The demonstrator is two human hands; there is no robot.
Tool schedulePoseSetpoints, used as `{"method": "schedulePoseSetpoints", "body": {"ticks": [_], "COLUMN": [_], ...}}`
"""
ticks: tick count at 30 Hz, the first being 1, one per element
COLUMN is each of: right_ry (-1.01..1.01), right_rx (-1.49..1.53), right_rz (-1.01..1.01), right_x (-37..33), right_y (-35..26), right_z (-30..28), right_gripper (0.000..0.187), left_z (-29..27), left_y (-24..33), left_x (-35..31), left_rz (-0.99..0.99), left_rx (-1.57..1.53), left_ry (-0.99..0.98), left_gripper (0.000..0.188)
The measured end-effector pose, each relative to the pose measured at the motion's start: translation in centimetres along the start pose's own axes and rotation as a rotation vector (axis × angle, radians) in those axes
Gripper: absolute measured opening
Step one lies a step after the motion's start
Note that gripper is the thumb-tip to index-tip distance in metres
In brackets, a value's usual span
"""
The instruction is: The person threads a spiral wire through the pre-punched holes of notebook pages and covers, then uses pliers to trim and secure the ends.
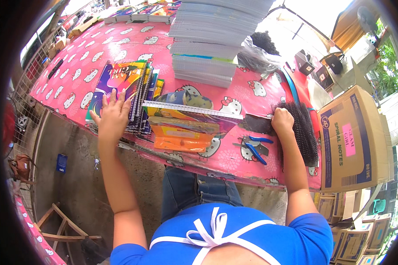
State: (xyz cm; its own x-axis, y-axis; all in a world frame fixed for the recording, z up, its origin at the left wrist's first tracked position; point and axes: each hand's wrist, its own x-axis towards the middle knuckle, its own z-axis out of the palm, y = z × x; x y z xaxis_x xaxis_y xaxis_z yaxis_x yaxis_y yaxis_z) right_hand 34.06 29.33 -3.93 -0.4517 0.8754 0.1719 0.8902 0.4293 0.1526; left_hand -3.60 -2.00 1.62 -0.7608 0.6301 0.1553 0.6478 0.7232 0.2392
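My left hand (pixel 113 108) lies with fingers spread on top of a stack of colourful spiral notebooks (pixel 124 77) at the left of the table. My right hand (pixel 282 121) is closed beside a bundle of black plastic spiral coils (pixel 301 137); what its fingers hold, if anything, is hidden. Between my hands an unbound notebook block (pixel 181 130) with an orange and purple cover shows a row of punched holes along its white edge. Just behind it is a blue and tan rounded thing (pixel 183 98). Blue-handled pliers (pixel 254 152) lie on the table left of the coils.
A tall stack of white paper blocks (pixel 203 44) rises at the back middle. A clear plastic bag (pixel 258 59) with dark contents sits right of it. An open cardboard box (pixel 353 137) stands at the table's right. More notebooks (pixel 152 13) lie at the far edge of the pink patterned tablecloth (pixel 82 57).
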Motion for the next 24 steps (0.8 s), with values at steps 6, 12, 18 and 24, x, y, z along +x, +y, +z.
{"method": "schedulePoseSetpoints", "body": {"ticks": [6, 12, 18, 24], "right_ry": [0.321, 0.389, 0.314, 0.177], "right_rx": [0.292, 0.929, 1.147, 1.351], "right_rz": [0.043, -0.494, -0.382, -0.468], "right_x": [-1.4, -7.1, -8.4, -6.7], "right_y": [0.8, -6.0, -8.2, -8.1], "right_z": [-2.5, -9.4, -11.0, -10.0], "right_gripper": [0.021, 0.028, 0.024, 0.019], "left_z": [-4.0, -1.4, 0.7, 0.8], "left_y": [7.3, 15.9, 16.0, 16.1], "left_x": [-2.8, -7.6, -7.0, -6.8], "left_rz": [0.338, 0.748, 0.747, 0.76], "left_rx": [-0.427, -0.323, -0.706, -0.762], "left_ry": [0.432, 0.332, 0.223, 0.353], "left_gripper": [0.05, 0.043, 0.026, 0.014]}}
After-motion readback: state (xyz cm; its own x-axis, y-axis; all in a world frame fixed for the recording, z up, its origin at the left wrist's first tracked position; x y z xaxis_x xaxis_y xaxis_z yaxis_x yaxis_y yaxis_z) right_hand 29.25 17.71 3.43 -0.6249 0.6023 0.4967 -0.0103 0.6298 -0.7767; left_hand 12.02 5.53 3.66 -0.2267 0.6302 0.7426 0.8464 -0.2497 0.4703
